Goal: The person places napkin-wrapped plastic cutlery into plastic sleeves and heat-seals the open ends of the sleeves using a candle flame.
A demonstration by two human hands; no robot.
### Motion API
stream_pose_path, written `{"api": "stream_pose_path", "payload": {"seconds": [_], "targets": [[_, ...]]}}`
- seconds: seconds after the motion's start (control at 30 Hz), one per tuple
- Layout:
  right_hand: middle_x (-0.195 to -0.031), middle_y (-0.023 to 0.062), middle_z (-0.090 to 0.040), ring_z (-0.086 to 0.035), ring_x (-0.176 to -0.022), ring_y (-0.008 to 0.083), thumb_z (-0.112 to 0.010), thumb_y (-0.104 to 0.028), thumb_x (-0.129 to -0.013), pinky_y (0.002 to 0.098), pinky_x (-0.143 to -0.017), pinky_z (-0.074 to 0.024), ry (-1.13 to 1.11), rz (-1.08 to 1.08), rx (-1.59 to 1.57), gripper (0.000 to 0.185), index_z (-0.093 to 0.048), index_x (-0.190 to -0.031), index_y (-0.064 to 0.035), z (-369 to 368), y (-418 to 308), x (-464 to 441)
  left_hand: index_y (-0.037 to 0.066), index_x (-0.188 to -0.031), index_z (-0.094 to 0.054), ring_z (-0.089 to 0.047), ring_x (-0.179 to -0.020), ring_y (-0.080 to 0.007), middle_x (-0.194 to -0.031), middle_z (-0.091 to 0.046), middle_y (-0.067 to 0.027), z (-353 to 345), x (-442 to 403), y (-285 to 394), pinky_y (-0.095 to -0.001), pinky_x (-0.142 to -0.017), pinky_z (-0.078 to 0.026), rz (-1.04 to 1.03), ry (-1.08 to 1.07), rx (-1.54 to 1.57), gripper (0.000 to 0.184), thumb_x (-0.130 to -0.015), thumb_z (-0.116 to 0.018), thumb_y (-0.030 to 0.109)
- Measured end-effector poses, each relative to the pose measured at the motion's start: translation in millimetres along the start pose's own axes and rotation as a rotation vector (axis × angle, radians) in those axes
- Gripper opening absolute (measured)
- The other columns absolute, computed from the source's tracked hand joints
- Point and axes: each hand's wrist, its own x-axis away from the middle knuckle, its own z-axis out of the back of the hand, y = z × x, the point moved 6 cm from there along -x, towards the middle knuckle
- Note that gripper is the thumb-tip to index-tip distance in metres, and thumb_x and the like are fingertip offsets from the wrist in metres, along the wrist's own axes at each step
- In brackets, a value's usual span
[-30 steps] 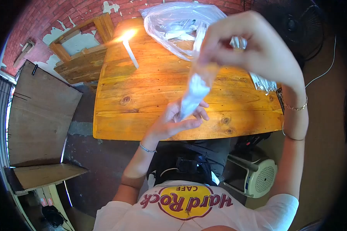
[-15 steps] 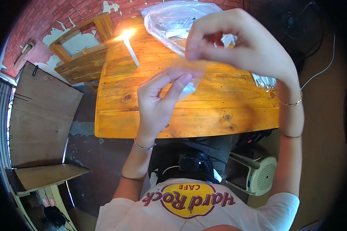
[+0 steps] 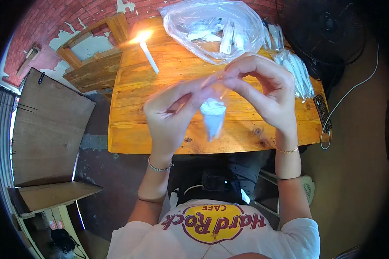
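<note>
A small clear plastic bag (image 3: 213, 118) with white contents in its lower part hangs over the wooden table (image 3: 160, 140). My left hand (image 3: 172, 108) pinches its upper edge from the left, with the fingertips somewhat blurred. On the other side, my right hand (image 3: 266, 88) is closed at the bag's top, thumb against fingers. The fingertips of both hands almost meet there. To the left of my hands a lit white candle (image 3: 149, 58) stands slightly tilted on the table.
A large clear bag (image 3: 173, 28) holding white packets lies at the table's back. More filled packets (image 3: 296, 75) are piled at the right. A dark patterned device (image 3: 322, 113) with a white cable rests by the right edge, and a black fan (image 3: 328, 26) stands behind.
My right hand has come down from above the table to the top of the small bag. The bag now hangs upright between both hands, its white contents showing.
</note>
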Motion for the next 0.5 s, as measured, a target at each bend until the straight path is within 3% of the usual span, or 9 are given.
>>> {"api": "stream_pose_path", "payload": {"seconds": [0.2, 0.4, 0.5], "targets": [[-0.08, 0.0066, -0.063, -0.061, -0.072, 0.0114, -0.062, 0.001, -0.074, 0.0226, -0.068, -0.049, 0.107, -0.115, -0.272, 0.007, -0.063, -0.081, 0.0015, -7, -2, 3, -0.003, -0.092, -0.064, -0.064, -0.074, -0.0112, -0.084, -0.067, -0.0111, 4, -1, 8, -0.0222, -0.066, -0.051, -0.095, -0.002, -0.115, 0.015, -0.078, -0.062, -0.004], [-0.081, 0.0083, -0.063, -0.061, -0.074, 0.0098, -0.061, 0.004, -0.075, 0.0215, -0.066, -0.0489, 0.004, 0.071, -0.195, 0.016, -0.062, -0.091, 0.0039, -11, -1, 6, -0.004, -0.097, -0.06, -0.063, -0.08, -0.0125, -0.09, -0.066, -0.0128, 5, 0, 11, -0.0216, -0.069, -0.05, -0.167, -0.071, 0.034, 0.017, -0.08, -0.059, -0.005], [-0.08, 0.007, -0.063, -0.059, -0.071, 0.0073, -0.061, 0.005, -0.076, 0.0195, -0.062, -0.048, 0.093, -0.092, -0.339, 0.014, -0.06, -0.09, 0.0048, -14, -3, 5, -0.004, -0.1, -0.058, -0.063, -0.081, -0.0135, -0.093, -0.065, -0.0133, 7, 1, 7, -0.0219, -0.071, -0.05, -0.105, -0.053, 0.121, 0.019, -0.081, -0.057, -0.005]]}}
